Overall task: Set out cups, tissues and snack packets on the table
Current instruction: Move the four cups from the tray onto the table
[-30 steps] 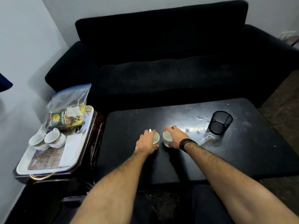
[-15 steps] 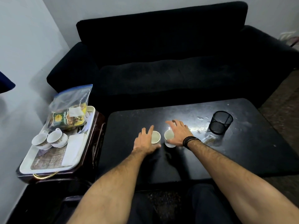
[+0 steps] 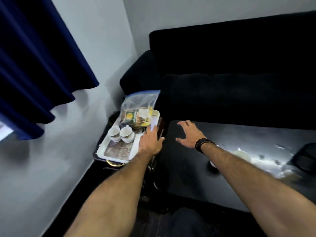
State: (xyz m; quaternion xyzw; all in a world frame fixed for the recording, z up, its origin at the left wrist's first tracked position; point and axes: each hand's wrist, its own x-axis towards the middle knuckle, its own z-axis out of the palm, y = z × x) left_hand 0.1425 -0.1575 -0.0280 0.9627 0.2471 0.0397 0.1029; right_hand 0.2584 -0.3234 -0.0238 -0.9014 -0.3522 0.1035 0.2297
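Observation:
On a low side stand at the left lies a white tray (image 3: 102, 152). It carries two white cups (image 3: 121, 133) on saucers and a clear zip bag of snack packets (image 3: 138, 111). My left hand (image 3: 150, 141) hovers open over the tray's right edge, just right of the cups, holding nothing. My right hand (image 3: 189, 134) is spread open above the near-left corner of the black table (image 3: 188, 177), empty. One white cup (image 3: 242, 155) stands on the table, partly hidden behind my right forearm.
A black sofa (image 3: 230, 82) runs behind the table. A black mesh holder (image 3: 306, 157) stands at the table's right. A blue curtain (image 3: 34, 65) hangs at the left against the grey wall.
Both hands let go of the two cups on the table and swung left toward the tray. My view turned left too, bringing the curtain into sight.

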